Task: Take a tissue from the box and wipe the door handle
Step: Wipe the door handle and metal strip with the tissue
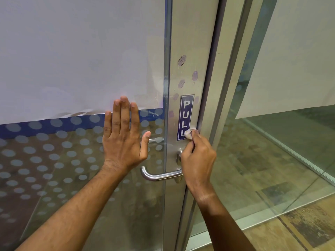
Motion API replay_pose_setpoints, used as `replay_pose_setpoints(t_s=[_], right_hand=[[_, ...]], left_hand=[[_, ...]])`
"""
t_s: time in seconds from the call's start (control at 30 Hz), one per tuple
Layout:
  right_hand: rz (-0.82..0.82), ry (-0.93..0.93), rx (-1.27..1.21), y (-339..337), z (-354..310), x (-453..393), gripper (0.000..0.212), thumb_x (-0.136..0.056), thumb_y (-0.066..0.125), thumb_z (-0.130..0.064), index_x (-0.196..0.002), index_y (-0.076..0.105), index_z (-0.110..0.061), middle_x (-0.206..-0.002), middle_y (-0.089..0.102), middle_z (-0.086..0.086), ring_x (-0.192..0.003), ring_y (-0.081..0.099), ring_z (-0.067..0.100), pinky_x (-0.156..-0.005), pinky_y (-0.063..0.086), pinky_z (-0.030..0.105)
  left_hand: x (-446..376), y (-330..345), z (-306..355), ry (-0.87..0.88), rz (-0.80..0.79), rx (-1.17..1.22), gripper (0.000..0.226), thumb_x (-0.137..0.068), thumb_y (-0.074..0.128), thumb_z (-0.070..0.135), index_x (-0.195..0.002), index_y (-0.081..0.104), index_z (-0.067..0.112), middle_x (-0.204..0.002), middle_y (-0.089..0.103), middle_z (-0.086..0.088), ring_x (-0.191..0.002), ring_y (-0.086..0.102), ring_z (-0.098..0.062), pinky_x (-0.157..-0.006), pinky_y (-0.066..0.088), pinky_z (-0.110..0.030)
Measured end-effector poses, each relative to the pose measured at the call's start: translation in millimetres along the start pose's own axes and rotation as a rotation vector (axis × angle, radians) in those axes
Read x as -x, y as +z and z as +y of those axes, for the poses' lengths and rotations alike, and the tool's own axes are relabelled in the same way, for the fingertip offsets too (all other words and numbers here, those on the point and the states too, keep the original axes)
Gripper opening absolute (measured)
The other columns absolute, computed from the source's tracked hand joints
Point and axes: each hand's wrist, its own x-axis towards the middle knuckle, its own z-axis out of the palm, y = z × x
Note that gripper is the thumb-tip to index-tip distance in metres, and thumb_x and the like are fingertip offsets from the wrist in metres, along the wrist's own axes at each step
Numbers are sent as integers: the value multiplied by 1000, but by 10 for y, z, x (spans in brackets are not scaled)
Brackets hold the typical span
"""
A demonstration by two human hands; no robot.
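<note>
A person's right hand (197, 156) pinches a crumpled tissue (189, 133) against the metal door stile (174, 113), at the lower corner of the blue PULL sign (186, 116), while the left hand (124, 136) lies flat, fingers straight, on the glass panel (54, 160) just left of the stile.

The grip on the tissue is closed: fingers curled round the wad, with only its pale tip showing above the knuckles. The left hand holds nothing and appears to steady the door.

The lever handle (159, 175) sits below the tissue, not under it. Its long axis runs level, from a pivot hidden behind the right hand out to the left, where the free end curves back towards the glass. The right wrist partly covers the pivot end.

The tissue is touching the stile above the handle, so the wipe of the handle itself looks not yet done, or only part done. The right hand is the nearer of the two to the pivot; the likely move is down from the sign and then leftward along the bar. Smudges mark the stile above the sign. No tissue box is in view.
</note>
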Motion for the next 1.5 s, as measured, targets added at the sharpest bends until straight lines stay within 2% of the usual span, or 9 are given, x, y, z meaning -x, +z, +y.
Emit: replay_pose_setpoints(t_s=[0.2, 0.37, 0.5, 0.6, 0.73, 0.87, 1.07, 1.37, 1.5], right_hand=[[121, -113, -57, 23, -127, -209, 39, -86, 56, 9, -123, 62, 1, -112, 69, 1, -108, 43, -11, -101, 25, -2], [-29, 40, -19, 5, -3, 63, 37, -84, 60, 6, -119, 67, -6, -110, 72, 5, -97, 69, 14, -90, 36, 5], [3, 92, -91, -109, 90, 131, 33, -88, 60, -5, -117, 67, -17, -104, 73, -3, -91, 66, 8, -77, 51, 12], [54, -11, -137, -138, -22, 31, 30, -86, 59, -6, -112, 65, -18, -99, 71, -4, -86, 65, 8, -73, 56, 22], [89, -212, -167, -61, -192, -92, 34, -85, 58, 7, -115, 69, -4, -108, 69, 7, -101, 64, 15, -93, 50, 19], [135, -365, -93, 84, -286, -258, 32, -87, 56, 6, -116, 68, 0, -109, 66, 14, -100, 60, 25, -92, 43, 17], [58, -592, 66, 224, -158, -280, 39, -83, 67, 8, -121, 65, 2, -117, 67, 17, -107, 62, 30, -91, 54, 36], [84, -571, 70, 198, -191, -339, 35, -85, 64, 6, -120, 66, 3, -102, 69, 17, -89, 63, 27, -82, 53, 30], [57, -645, 97, 161, -82, -286, 28, -94, 52, -1, -117, 67, 3, -106, 70, 17, -87, 65, 30, -78, 58, 36]], left_hand=[[-7, -9, 5, -4, -1, -4, 89, -93, 46, 46, -154, 5, -4, -160, 6, -25, -152, -22, -24, -124, -12, -41], [-2, -33, 4, -2, -10, 21, 92, -92, 47, 45, -154, -3, 0, -162, 0, -23, -151, -22, -24, -124, -12, -41], [-2, -35, -3, 10, -19, 31, 92, -93, 46, 45, -154, -8, 3, -162, -29, -9, -151, -23, -24, -124, -12, -42], [-5, -48, -2, 6, -29, 35, 92, -92, 47, 45, -154, -7, 3, -161, -31, -8, -151, -23, -25, -124, -13, -42], [7, -56, -9, 9, -39, 30, 92, -93, 45, 47, -154, -7, 2, -160, -33, -9, -151, -24, -25, -124, -12, -42], [11, -36, -15, 14, -38, 24, 91, -94, 45, 47, -154, -7, 2, -160, -32, -10, -151, -23, -26, -124, -12, -42], [22, 0, -19, 22, -23, 20, 93, -94, 44, 48, -155, -12, 6, -161, -29, -11, -152, -21, -27, -124, -12, -43], [23, -1, -18, 30, -17, 25, 94, -94, 44, 48, -155, -14, 6, -161, -30, -11, -152, -22, -27, -124, -12, -43], [16, 3, -16, 26, -20, 26, 94, -94, 44, 48, -155, -15, 7, -161, -30, -11, -152, -22, -27, -124, -12, -43]])
